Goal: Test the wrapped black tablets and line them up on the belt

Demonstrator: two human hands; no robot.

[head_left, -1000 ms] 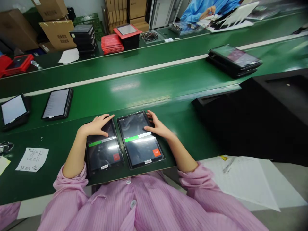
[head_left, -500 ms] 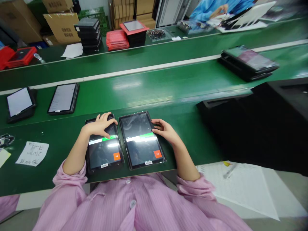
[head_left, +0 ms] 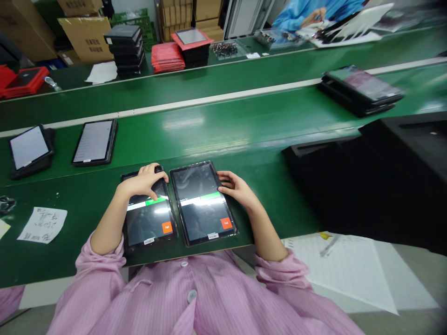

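Two dark tablets lie flat side by side on the green bench in front of me. The left tablet (head_left: 150,223) and the right tablet (head_left: 200,218) each show a green bar and an orange square marked "Fail". My left hand (head_left: 145,181) rests over the upper part of the left tablet, fingers apart, its thumb at the green bar. It covers some of that screen. At the right tablet's right edge, my right hand (head_left: 235,187) has its fingers and thumb closed against the side. Both tablets appear to have clear film at their borders.
Two lit tablets, one nearer (head_left: 94,142) and one on a dark case (head_left: 30,148), lie at left. Stacked tablets (head_left: 363,88) sit at far right, behind a large black box (head_left: 366,181). A handwritten note (head_left: 44,224) lies left. Across the bench is a blue-sleeved person (head_left: 296,16).
The view has shifted slightly. The lit tablet at the left has slid a little to the right along the green surface. Both hands keep their places on the two tablets.
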